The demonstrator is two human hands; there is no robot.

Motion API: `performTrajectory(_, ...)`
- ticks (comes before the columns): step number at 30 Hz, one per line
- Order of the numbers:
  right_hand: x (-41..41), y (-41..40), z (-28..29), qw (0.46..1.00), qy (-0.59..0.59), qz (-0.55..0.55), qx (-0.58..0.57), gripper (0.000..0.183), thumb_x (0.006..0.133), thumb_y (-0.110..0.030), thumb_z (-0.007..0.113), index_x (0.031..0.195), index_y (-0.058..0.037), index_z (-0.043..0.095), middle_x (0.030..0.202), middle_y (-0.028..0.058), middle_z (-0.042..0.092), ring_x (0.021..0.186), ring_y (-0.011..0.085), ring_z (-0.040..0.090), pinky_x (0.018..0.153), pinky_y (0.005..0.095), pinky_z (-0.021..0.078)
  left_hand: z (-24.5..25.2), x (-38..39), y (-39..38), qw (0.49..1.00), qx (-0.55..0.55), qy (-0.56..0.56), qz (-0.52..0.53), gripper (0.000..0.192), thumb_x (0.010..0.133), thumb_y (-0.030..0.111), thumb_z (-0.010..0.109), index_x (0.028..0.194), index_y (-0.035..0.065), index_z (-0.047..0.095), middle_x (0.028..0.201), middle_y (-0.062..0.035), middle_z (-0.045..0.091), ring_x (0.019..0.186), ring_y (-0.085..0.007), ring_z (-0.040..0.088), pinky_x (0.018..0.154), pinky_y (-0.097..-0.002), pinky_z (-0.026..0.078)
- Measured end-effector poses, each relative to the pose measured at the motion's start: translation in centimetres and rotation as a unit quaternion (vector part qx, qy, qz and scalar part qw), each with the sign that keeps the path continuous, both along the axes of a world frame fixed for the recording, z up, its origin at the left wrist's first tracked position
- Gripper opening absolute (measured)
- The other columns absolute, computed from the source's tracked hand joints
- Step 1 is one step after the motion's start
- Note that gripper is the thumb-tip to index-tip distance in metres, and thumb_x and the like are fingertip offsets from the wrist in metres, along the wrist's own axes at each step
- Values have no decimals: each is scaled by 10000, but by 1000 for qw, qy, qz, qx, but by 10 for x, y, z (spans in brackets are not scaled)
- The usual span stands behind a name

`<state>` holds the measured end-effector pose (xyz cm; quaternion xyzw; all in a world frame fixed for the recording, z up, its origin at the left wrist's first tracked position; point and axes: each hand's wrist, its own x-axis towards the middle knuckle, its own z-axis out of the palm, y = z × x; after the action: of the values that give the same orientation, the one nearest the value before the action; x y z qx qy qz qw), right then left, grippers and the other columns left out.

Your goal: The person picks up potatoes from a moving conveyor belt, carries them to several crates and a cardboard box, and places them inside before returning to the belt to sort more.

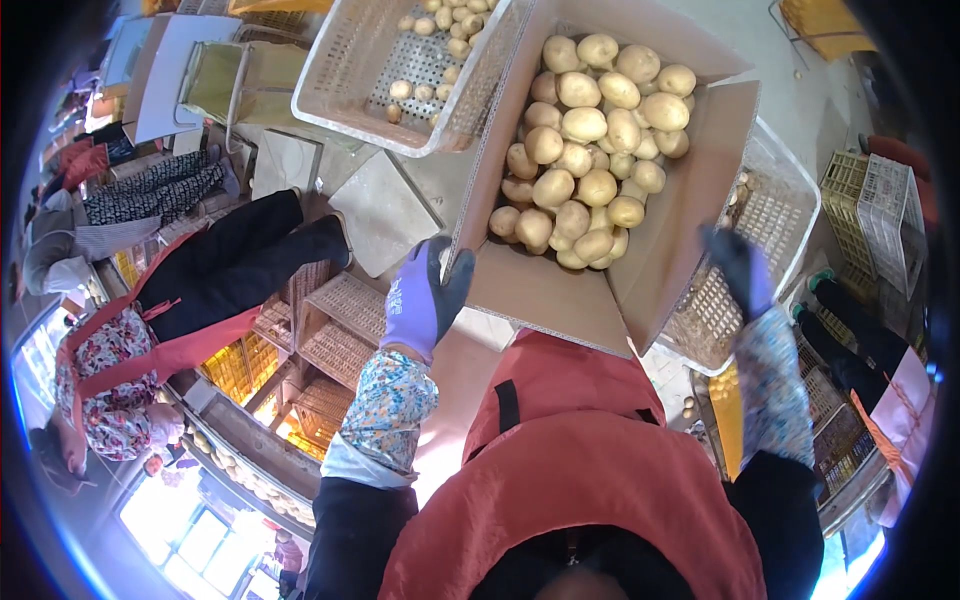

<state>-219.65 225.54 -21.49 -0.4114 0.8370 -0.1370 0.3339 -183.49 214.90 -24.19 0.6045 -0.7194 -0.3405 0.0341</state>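
Observation:
An open cardboard box [544, 300] in front of me holds a heap of pale yellow potatoes [585, 124]. They are piled at its far end, and the bottom near me is bare. My left hand [429, 296], in a purple and black glove, grips the upper edge of the left wall, thumb over the rim. Blurred, my right hand [735, 270] in the same kind of glove is at the right wall's upper edge; whether its fingers hold the cardboard is unclear.
A plastic crate [360, 127] with some potatoes stands beyond the box's left side. Another crate [795, 202] sits under its right side. Co-workers [225, 262] stand at left and right. Stacked crates [341, 322] and a conveyor with potatoes [247, 476] lie at left.

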Motion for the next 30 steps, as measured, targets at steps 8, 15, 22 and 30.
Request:
performTrajectory(8, -109, -142, 8, 894, 346, 162, -233, 645, 864, -376, 701, 1409, -127, 465, 1324, 189, 567, 1161, 364, 584, 973, 417, 475, 14, -12, 64, 824, 323, 289, 366, 558, 957, 256, 623, 1416, 20, 409, 1356, -108, 481, 1186, -189, 526, 974, -362, 456)
performTrajectory(15, -132, -222, -37, 965, 214, 145, 41, 502, 897, -488, 603, 1222, -108, 634, 1152, 187, 662, 1028, 335, 641, 876, 431, 494, -15, -65, 92, 711, 518, 312, 359, 365, 983, 245, 586, 1287, 49, 536, 1166, -55, 620, 1056, -143, 607, 870, -299, 540)
performTrajectory(22, -17, -158, 71, 895, 295, 328, 69, 287, 876, -328, 628, 979, -74, 713, 895, 205, 689, 882, 355, 666, 778, 444, 513, -92, 15, 156, 737, 409, 471, 260, 313, 1001, 165, 539, 1282, 27, 536, 1201, -93, 596, 1068, -191, 598, 823, -339, 554)
performTrajectory(30, -69, -137, 6, 954, 251, 167, -8, 445, 875, -454, 643, 1015, -34, 689, 787, 191, 668, 709, 364, 644, 664, 415, 497, -60, 23, 158, 763, 381, 398, 336, 424, 968, 196, 594, 1333, 13, 476, 1214, -107, 586, 1064, -201, 614, 795, -335, 569)
